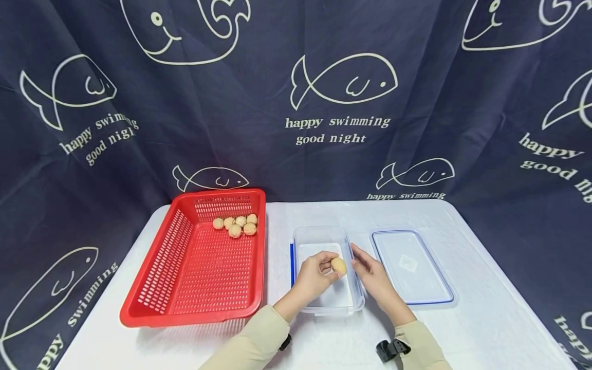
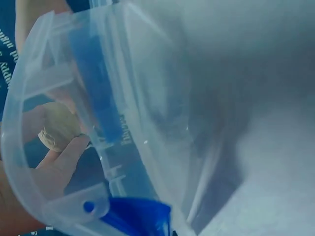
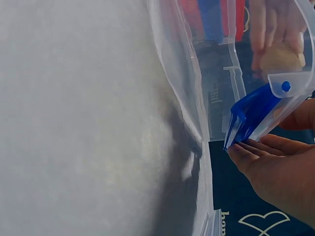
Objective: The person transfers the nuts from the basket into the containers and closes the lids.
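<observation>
In the head view my left hand (image 1: 314,275) pinches a walnut (image 1: 339,265) between thumb and fingers, above a clear plastic box (image 1: 356,300). Through the box wall in the left wrist view, the same walnut (image 2: 60,127) appears between the fingertips. My right hand (image 1: 373,277) rests against the right side of the box, fingers fairly straight. Its fingers touch a blue handle (image 3: 253,113) on that side in the right wrist view. Another blue handle (image 1: 292,264) lies along the left side of the box. The box floor is seen partly behind my left hand.
To the left stands a red perforated basket (image 1: 262,246), with several walnuts (image 1: 235,230) gathered in its far right corner. A clear lid (image 1: 427,277) with a blue seal lies right of the box on the white-covered table (image 1: 485,318). A dark fish-print curtain (image 1: 342,169) hangs behind.
</observation>
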`<state>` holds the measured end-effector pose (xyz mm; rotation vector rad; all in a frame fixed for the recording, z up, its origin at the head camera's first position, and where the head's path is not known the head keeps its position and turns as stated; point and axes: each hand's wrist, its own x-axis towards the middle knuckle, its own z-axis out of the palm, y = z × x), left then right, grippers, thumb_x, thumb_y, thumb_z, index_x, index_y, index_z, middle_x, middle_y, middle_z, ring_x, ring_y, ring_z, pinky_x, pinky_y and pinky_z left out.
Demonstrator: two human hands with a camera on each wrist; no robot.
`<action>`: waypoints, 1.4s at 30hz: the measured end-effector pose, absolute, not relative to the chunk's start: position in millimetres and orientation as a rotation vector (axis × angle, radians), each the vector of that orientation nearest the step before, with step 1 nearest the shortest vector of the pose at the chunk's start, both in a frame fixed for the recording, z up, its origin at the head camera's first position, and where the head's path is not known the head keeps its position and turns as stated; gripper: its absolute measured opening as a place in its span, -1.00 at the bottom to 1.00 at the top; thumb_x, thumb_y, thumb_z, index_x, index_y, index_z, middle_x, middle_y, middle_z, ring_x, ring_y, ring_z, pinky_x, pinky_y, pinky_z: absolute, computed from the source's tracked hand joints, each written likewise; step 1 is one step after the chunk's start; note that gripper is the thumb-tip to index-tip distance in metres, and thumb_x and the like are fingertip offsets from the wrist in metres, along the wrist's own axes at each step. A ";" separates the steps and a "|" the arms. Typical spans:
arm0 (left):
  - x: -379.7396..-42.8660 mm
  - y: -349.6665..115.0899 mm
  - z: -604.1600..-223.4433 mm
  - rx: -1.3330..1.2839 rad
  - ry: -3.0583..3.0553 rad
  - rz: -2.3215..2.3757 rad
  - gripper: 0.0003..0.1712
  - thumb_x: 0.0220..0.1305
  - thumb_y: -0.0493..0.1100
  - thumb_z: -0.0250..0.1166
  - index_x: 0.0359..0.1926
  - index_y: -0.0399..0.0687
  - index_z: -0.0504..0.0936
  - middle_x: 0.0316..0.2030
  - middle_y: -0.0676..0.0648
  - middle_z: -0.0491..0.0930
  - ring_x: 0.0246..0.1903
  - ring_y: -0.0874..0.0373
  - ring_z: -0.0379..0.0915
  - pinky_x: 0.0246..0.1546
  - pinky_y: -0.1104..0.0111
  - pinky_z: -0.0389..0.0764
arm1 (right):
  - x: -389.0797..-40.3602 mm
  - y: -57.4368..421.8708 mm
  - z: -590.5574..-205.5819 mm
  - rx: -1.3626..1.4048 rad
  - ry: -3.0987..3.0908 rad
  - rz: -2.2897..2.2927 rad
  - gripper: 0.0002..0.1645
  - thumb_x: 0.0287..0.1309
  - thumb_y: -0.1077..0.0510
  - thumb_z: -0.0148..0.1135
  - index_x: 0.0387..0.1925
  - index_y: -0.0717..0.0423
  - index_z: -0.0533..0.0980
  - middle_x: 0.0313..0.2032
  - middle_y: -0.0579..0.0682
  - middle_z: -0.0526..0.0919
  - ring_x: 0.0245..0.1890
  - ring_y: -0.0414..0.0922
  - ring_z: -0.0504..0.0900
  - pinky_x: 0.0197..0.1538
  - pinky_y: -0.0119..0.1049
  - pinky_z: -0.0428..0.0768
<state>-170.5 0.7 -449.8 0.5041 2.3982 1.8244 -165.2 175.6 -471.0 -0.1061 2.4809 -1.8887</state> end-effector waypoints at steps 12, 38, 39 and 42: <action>-161.8 3.7 -464.9 0.520 2.237 1.780 -0.62 -0.01 -0.55 0.36 -0.10 -0.39 0.59 -0.19 -0.23 0.65 -0.17 -0.07 0.63 -0.22 0.45 0.64 | -165.2 175.6 -472.7 -0.097 2.477 -1.904 -0.42 0.39 0.28 -0.02 0.39 0.28 0.18 0.38 0.24 0.21 0.37 0.10 0.20 0.31 -0.36 0.20; -162.2 7.1 -471.0 0.562 2.183 1.440 -0.74 -0.03 -0.51 0.42 -0.24 -0.33 0.66 -0.29 -0.14 0.69 -0.28 0.11 0.65 -0.26 0.56 0.58 | -165.2 176.3 -475.9 -0.077 2.491 -1.890 -0.43 0.40 0.24 -0.02 0.39 0.25 0.19 0.37 0.23 0.22 0.36 0.11 0.23 0.30 -0.40 0.21; -162.1 7.1 -470.8 0.567 2.190 1.432 -0.74 -0.03 -0.50 0.42 -0.24 -0.33 0.66 -0.29 -0.14 0.69 -0.27 0.11 0.65 -0.26 0.56 0.58 | -165.3 176.1 -476.0 -0.070 2.485 -1.893 -0.43 0.40 0.25 -0.02 0.39 0.24 0.19 0.38 0.22 0.23 0.36 0.10 0.23 0.31 -0.35 0.20; -162.0 6.7 -470.0 0.572 2.189 1.427 -0.73 -0.02 -0.48 0.42 -0.22 -0.35 0.65 -0.27 -0.16 0.69 -0.26 0.10 0.65 -0.25 0.56 0.58 | -165.4 176.0 -476.3 -0.072 2.480 -1.893 -0.43 0.41 0.25 -0.03 0.39 0.23 0.19 0.38 0.21 0.22 0.36 0.09 0.23 0.34 -0.27 0.18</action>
